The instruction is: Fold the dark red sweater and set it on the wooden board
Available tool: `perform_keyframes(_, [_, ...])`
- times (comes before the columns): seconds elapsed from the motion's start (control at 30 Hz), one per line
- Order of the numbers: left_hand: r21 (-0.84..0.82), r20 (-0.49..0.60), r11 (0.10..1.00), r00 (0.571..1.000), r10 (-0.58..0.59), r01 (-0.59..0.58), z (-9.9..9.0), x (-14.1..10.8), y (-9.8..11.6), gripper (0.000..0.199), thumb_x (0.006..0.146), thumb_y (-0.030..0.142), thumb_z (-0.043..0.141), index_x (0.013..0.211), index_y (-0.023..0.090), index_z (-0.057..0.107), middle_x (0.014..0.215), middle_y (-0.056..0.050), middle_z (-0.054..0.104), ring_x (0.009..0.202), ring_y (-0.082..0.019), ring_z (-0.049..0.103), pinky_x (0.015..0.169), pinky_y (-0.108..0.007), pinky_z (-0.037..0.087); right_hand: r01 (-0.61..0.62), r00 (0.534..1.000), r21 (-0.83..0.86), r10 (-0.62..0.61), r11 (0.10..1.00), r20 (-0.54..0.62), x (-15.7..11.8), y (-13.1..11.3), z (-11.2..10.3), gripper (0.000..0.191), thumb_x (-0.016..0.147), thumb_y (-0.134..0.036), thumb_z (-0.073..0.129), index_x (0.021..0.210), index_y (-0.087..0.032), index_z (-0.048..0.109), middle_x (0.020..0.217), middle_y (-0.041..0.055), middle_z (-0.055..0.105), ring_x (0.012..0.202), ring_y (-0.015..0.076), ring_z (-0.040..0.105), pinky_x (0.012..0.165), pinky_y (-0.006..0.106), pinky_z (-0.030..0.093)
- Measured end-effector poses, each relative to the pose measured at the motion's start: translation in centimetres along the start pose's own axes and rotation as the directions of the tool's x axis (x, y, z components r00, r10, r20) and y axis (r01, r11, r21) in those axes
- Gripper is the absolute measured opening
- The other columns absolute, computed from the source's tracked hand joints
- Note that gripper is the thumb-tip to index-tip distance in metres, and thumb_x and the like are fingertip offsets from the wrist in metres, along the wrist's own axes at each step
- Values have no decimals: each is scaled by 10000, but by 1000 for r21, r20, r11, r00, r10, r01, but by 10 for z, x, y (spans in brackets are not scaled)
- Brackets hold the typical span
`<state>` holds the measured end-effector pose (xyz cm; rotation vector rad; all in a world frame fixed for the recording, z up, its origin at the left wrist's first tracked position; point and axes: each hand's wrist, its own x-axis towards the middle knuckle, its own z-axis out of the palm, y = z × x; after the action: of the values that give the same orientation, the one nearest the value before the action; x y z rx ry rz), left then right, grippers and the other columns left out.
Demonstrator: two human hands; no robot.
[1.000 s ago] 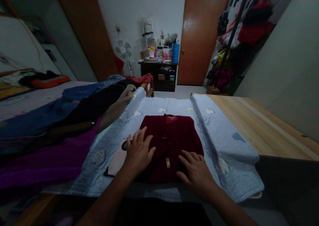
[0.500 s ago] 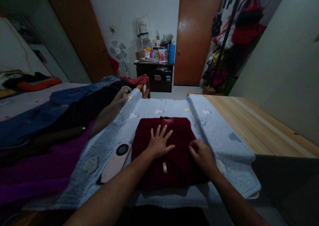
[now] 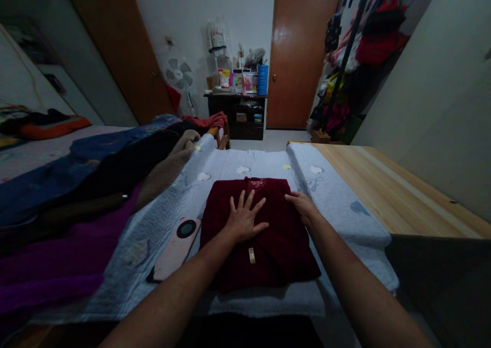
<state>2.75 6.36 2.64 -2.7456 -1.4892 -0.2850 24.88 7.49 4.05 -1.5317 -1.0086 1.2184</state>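
A folded dark red top (image 3: pixel 276 256) lies in front of me, with an embroidered patch near its far edge and a small pale tag (image 3: pixel 251 256) on its lower half. Flat on the middle of it rests my left hand (image 3: pixel 245 220), fingers spread. My right hand (image 3: pixel 305 207) is at the far right edge, its fingers closed at the cloth and partly hidden. Beside the top on the left is a pinkish phone (image 3: pixel 174 253) with a round dark camera area. Under everything spreads a pale blue quilted cover (image 3: pixel 218 164).
Several garments, among them a purple one (image 3: pixel 80 246) and a brown one (image 3: pixel 164 177), are heaped on the left. A wooden board (image 3: pixel 383 189) runs along the right. Farther off are a fan (image 3: pixel 179 74), a dark cabinet (image 3: pixel 233 115) and a door (image 3: pixel 297 62).
My right hand has moved away from me along the top's right side to its far corner. My left hand stays spread on the cloth. The view has shifted slightly.
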Motion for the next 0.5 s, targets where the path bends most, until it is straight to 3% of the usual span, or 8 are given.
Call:
perform_keyframes(0.27, [-21, 26, 999, 999, 26, -26, -5, 2, 1, 758, 781, 727, 471, 1448, 410, 299, 1591, -67, 107, 1419, -435, -12, 1039, -715, 17, -20, 986, -170, -9, 985, -166, 11, 13, -9, 296, 691, -241, 686, 968, -140, 657, 802, 61, 717, 756, 186, 669, 659, 250, 499])
perform_keyframes(0.4, [-11, 13, 998, 998, 57, -57, -7, 3, 2, 767, 770, 723, 488, 1434, 363, 356, 1580, -91, 148, 1429, -399, -28, 1067, -668, -31, -22, 987, -225, -15, 974, -162, 14, 10, -12, 250, 717, -294, 677, 903, -128, 683, 766, 68, 713, 723, 188, 665, 630, 244, 485])
perform_keyframes(0.5, [-24, 33, 997, 997, 71, -70, -12, 8, 2, 784, 752, 716, 517, 1418, 322, 392, 1565, -123, 181, 1434, -370, 29, 1089, -633, 9, -18, 991, -227, -12, 974, -132, 14, 6, -10, 227, 738, -316, 666, 862, -129, 694, 747, 70, 716, 689, 183, 664, 610, 240, 484])
